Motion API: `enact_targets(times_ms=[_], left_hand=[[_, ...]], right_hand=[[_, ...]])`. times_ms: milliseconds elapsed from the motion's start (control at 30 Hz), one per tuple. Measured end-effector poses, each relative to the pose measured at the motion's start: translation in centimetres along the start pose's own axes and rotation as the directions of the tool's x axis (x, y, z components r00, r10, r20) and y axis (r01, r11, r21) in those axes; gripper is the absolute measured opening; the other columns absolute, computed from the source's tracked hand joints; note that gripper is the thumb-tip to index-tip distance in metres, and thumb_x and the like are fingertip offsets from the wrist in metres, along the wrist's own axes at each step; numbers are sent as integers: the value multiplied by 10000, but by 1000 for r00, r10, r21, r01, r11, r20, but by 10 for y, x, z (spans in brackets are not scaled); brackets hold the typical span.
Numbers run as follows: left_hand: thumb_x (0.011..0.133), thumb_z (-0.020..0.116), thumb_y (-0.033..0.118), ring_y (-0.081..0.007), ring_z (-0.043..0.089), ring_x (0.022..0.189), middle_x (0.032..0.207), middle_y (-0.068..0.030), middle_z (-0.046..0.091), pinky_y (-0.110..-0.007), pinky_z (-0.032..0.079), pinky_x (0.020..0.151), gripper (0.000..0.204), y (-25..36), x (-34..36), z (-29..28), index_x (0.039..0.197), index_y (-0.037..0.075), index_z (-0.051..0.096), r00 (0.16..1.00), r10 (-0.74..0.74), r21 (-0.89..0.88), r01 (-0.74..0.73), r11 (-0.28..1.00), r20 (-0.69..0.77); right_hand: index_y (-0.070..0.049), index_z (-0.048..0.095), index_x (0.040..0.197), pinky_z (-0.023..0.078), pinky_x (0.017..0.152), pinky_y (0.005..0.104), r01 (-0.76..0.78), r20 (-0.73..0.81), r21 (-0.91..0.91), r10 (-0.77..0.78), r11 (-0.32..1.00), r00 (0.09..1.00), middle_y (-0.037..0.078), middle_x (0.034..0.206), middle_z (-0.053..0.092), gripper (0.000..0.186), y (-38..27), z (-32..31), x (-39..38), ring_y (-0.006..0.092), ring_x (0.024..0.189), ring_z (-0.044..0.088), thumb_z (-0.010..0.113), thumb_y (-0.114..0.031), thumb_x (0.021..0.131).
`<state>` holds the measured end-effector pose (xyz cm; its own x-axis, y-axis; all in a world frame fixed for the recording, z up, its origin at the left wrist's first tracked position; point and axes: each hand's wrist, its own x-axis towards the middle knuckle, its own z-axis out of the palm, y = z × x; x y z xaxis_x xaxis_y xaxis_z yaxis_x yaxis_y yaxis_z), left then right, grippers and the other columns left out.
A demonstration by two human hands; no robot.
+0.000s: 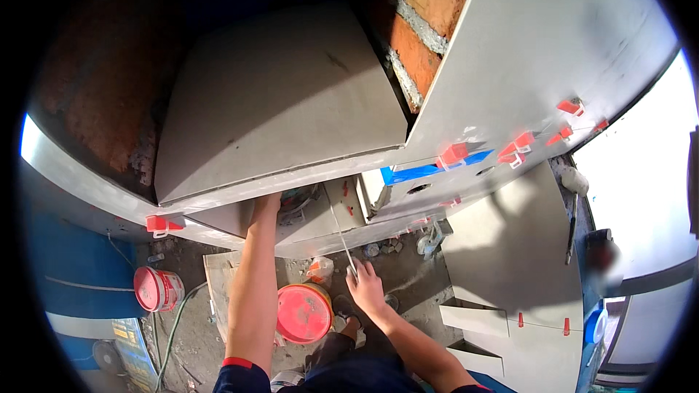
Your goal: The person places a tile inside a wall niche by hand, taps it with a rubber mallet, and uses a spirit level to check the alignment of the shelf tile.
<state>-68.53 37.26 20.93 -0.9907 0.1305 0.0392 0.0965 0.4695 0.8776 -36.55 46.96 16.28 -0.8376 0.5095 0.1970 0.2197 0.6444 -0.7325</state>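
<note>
My left arm reaches forward into the recess under a grey tiled shelf [284,87]. Only the back part of my left hand [269,202] shows; its fingers are hidden by the shelf's front edge. My right hand [367,290] is closed around the near end of a thin, pale, straight strip [337,225], too fine to name surely. The strip runs forward and slightly left across the recess floor. Beside my left hand, a dark, cluttered shape [297,204] lies in the recess. Small red pieces [346,198] lie on the tile right of the strip.
Red levelling wedges [453,154] stick out along the tile joints. Blue tape [408,169] edges an upper right opening. Below stand a round red-lidded bucket [304,313] and a red-and-white pail [159,289]. Large grey tiles [510,255] lie at right; a hose [175,331] crosses the dirty floor.
</note>
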Motion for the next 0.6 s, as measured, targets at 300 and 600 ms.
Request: enact_targets(times_ms=[300, 600], left_hand=[[907, 572, 263, -368, 496, 1228, 1288, -198, 576, -435, 381, 1035, 401, -5, -11, 11, 1223, 16, 597, 975, 218, 258, -222, 940, 45], [978, 458, 280, -342, 515, 1203, 1253, -199, 594, -420, 380, 1047, 400, 42, -36, -1, 1219, -19, 570, 995, 35, 276, -60, 959, 93]], right_hand=[[8, 489, 1299, 547, 573, 432, 57, -29, -43, -58, 997, 998, 201, 977, 580, 443, -12, 46, 54, 376, 712, 629, 615, -171, 914], [-40, 437, 1387, 543, 619, 440, 86, -7, -103, -87, 991, 996, 209, 974, 593, 524, 0, 54, 63, 388, 793, 620, 625, -198, 925]])
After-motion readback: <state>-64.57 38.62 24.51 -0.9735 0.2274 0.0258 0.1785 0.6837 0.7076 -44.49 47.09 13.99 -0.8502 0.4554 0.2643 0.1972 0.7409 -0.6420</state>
